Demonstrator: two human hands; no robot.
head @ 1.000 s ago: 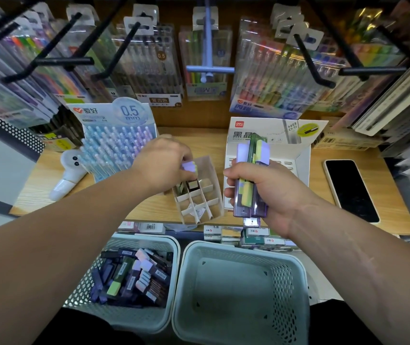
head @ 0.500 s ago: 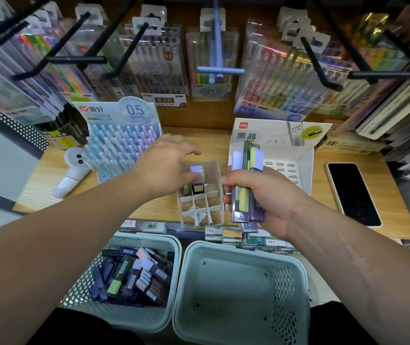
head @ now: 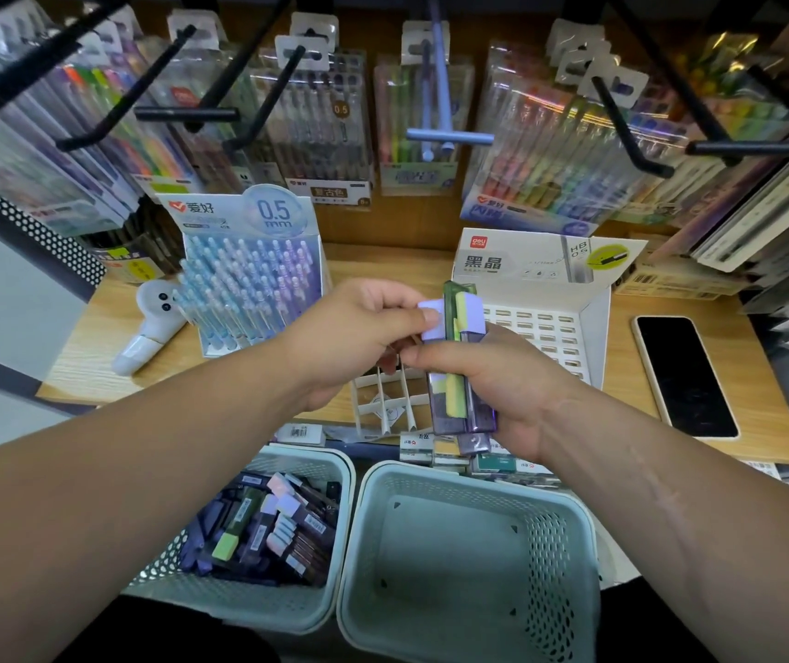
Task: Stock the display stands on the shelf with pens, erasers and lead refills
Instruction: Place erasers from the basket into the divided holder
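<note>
My right hand (head: 507,390) grips a bundle of lead refill cases (head: 459,375), purple and green, held upright above the shelf edge. My left hand (head: 359,327) pinches the lilac top of one case (head: 432,323) at the bundle's left side. Below both hands stands a small white divided stand (head: 383,404), partly hidden by them; its near cells look bare. Behind it is a white lead refill display box (head: 545,308) with rows of slots. A pen display stand (head: 249,284) full of blue and lilac pens stands to the left.
Two pale green baskets sit below the shelf: the left basket (head: 330,476) holds several refill cases, the right basket (head: 469,567) looks bare. A phone (head: 684,375) lies at the right, a white device (head: 148,327) at the left. Hanging pen packs and black hooks (head: 258,117) overhang.
My left hand has left the divided stand and moved right to the bundle, where it now pinches a lilac-topped case. My right hand has held the bundle about still.
</note>
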